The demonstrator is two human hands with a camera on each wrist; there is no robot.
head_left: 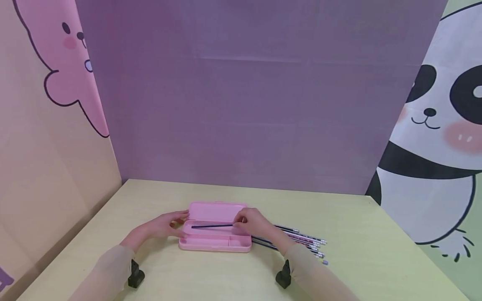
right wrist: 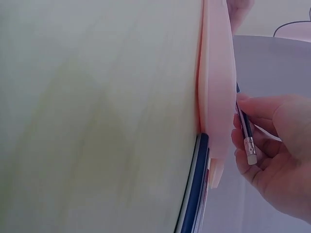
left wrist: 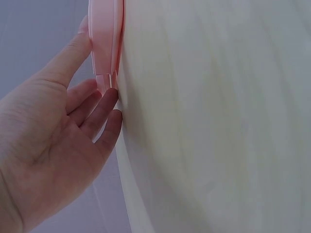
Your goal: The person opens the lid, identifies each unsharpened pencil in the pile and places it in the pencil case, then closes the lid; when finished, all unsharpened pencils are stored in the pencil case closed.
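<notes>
A pink pencil case lies unfolded on the table, its lid tipped back on the far side. Against its left end rests my left hand, fingers spread and loosely bent; in the left wrist view the thumb touches the case's side. My right hand pinches a dark pencil near its eraser end, over the right part of the case. The pencil points left across the case's back part. Its white eraser and metal band show below the fingers in the right wrist view.
Several striped pencils lie fanned on the table right of the case, partly under my right forearm. A divider splits the case's front part. Behind the table stands a purple panel; printed animal figures flank it.
</notes>
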